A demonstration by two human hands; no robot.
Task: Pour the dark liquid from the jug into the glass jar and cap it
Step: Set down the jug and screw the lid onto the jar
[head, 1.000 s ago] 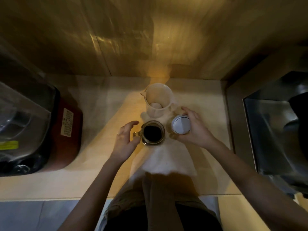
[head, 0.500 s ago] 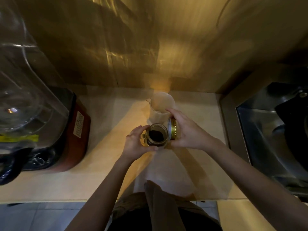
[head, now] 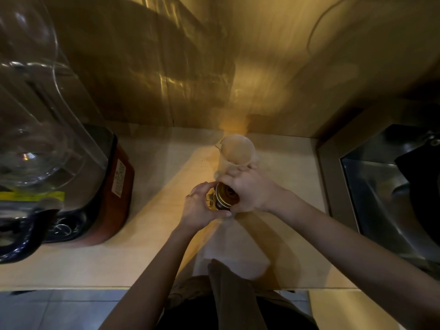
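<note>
The glass jar [head: 212, 201] stands on the tabletop [head: 152, 234] just in front of the jug [head: 235, 153], which looks empty, so the pour seems done and the capping is the step in hand. The left hand [head: 200, 208] is curled round the jar's near side, fingers closed against the glass, bracing it. The right hand [head: 250, 189] is cupped over the lid [head: 225, 196], fingers wrapped on its rim, holding it at the jar's mouth; the lid looks tilted toward the left hand rather than lying flat, and whether its thread has caught cannot be told. To do this well, the lid probably wants to be levelled on the mouth first, perhaps eased backward a touch until it drops into the thread, then turned with light pressure while the left hand keeps the jar from spinning on the white cloth [head: 235, 248] beneath it. A crooked start could jam the lid or tip the dark liquid out, and the jug sits close enough behind the right hand to be knocked. At the left stands a blender [head: 71, 163] with a clear pitcher on a red and black base; it carries a white label on its side and a yellow strip on the front, but the print on both is too small and blurred to read. A metal sink [head: 381, 186] lies to the right.
</note>
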